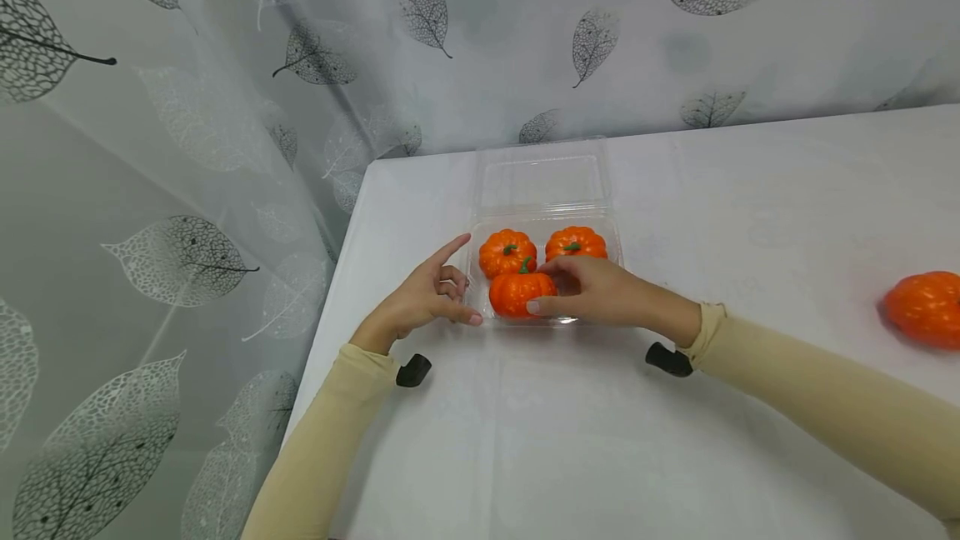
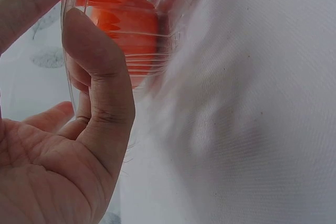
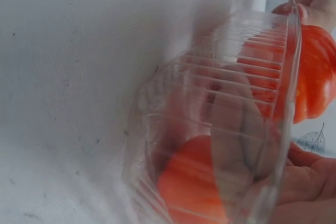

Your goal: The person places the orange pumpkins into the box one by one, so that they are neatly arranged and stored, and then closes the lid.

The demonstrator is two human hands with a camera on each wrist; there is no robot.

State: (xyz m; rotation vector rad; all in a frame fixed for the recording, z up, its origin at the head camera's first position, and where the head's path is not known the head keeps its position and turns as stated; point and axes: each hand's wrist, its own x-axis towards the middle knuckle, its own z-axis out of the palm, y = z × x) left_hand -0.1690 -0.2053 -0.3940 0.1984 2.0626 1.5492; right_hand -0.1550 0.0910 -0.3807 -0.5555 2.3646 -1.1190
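A clear plastic box (image 1: 476, 273) lies on the table with two small orange toy pumpkins inside, a left one (image 1: 497, 252) and a right one (image 1: 583, 240). At the box's front, my right hand (image 1: 600, 288) grips a third pumpkin (image 1: 513, 297), thumb on its near side and fingers behind it. In the right wrist view this pumpkin (image 3: 315, 77) stands partly above the rim. My left hand (image 1: 416, 302) rests against the box's left side, index finger extended, thumb (image 2: 86, 40) at the rim, other fingers bent.
The box's hinged lid (image 1: 543, 177) lies folded back toward the table's far edge. Far right on the white tablecloth (image 1: 750, 215) sits another orange pumpkin (image 1: 926, 308). A leaf-patterned curtain (image 1: 495, 40) hangs behind and to the left.
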